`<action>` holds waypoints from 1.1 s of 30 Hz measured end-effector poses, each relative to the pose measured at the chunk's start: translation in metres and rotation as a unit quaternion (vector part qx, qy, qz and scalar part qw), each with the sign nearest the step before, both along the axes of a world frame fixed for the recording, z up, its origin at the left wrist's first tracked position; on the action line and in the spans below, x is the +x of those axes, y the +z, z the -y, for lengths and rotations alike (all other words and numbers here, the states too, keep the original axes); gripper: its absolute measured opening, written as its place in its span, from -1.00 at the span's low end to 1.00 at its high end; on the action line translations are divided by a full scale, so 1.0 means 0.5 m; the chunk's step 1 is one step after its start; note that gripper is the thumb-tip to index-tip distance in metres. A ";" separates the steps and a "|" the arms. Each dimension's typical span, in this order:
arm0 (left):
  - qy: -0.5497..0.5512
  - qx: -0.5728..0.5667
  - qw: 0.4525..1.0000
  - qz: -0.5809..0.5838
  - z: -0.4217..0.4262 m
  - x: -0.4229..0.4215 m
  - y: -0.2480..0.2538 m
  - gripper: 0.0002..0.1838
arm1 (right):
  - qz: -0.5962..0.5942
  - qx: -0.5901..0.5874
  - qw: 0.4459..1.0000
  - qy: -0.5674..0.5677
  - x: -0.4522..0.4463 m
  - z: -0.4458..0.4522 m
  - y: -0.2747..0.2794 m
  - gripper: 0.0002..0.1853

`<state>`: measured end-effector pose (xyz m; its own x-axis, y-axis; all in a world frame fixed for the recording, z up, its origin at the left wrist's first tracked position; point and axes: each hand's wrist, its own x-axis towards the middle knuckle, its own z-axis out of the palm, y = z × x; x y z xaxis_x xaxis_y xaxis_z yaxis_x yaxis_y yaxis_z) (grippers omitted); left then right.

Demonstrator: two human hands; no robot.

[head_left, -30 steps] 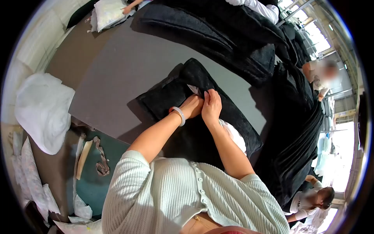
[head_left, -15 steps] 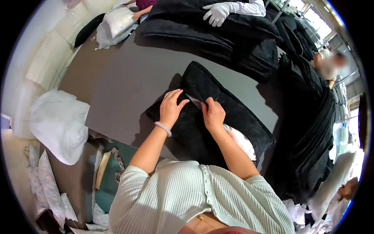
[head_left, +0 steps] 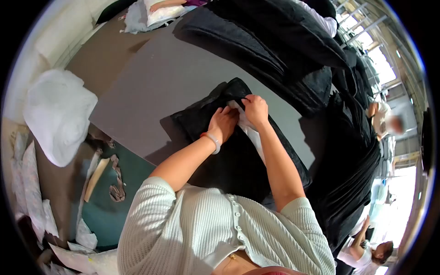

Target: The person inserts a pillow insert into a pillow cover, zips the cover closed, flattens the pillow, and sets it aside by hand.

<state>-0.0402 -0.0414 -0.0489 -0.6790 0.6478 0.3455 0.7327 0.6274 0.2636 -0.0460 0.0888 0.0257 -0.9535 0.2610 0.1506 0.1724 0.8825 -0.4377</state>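
A black plush cover [head_left: 215,160] lies on the grey table [head_left: 151,78] in front of me, with a long slit along its right part. White filling [head_left: 251,134] shows through that slit. My right hand [head_left: 255,110] is closed on the black edge at the slit's upper end. My left hand [head_left: 223,123], with a pale bangle at the wrist, presses at the slit's left side beside the white filling; its fingertips are partly tucked in, and what they hold is hidden.
Black plush pieces [head_left: 270,46] are heaped across the table's far side, and black fabric [head_left: 343,169] hangs at the right. White batting [head_left: 59,114] lies at the left. Other people [head_left: 362,254] are at the right, and a co-worker's arm [head_left: 167,4] touches a white pillow at the top.
My left hand has moved from the cover's left side onto the slit. The slit is spread wider, showing more white filling. The gloved hand at the top has gone from view.
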 end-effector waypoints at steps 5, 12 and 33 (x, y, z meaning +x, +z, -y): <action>0.009 -0.122 0.992 0.023 0.005 -0.008 -0.004 -0.89 | -0.046 -0.073 0.994 -0.073 0.065 0.050 -0.088 -0.76; 0.050 0.369 0.927 0.036 0.059 -0.011 0.004 -0.92 | -0.069 -0.085 0.991 -0.082 0.107 0.053 -0.107 -0.73; -0.104 0.211 0.962 -0.141 0.063 0.018 0.078 -0.94 | -0.211 -0.061 0.975 -0.033 0.124 0.055 -0.091 -0.66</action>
